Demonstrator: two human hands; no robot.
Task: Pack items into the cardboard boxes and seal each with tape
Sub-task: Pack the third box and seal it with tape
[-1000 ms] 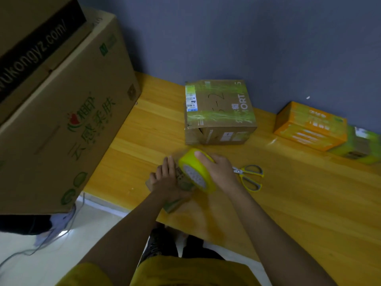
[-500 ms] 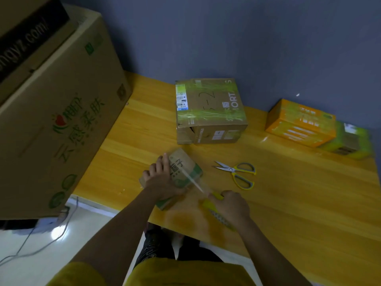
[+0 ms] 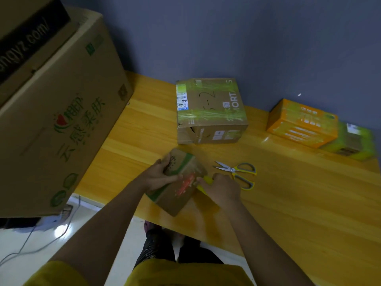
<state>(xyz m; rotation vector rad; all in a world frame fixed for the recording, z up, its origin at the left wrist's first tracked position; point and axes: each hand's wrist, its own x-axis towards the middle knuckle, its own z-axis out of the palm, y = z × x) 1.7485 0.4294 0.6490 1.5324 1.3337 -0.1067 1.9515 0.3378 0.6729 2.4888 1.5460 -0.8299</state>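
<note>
From the head camera, the small cardboard box (image 3: 177,182) is now tipped up on the near part of the wooden table (image 3: 288,203), tilted with one long brown face turned toward the person, where half a second ago it lay flatter under the palm. The left hand (image 3: 158,174) grips its far end, fingers curled over the top edge. The right hand (image 3: 221,187) has come back up against the box's right side and is wrapped round the yellow tape roll (image 3: 206,181), of which only a sliver shows between hand and box; before, that hand was pulled back toward the table edge with a strip stretched out. The yellow-handled scissors (image 3: 239,173) lie just beyond the right hand, blades pointing left, unmoved. Farther back the taped cardboard box (image 3: 210,110) sits where it was, and the orange box (image 3: 301,122) and the green-wrapped box (image 3: 352,143) stay by the wall. A large printed carton (image 3: 61,120) stands at the left.
</note>
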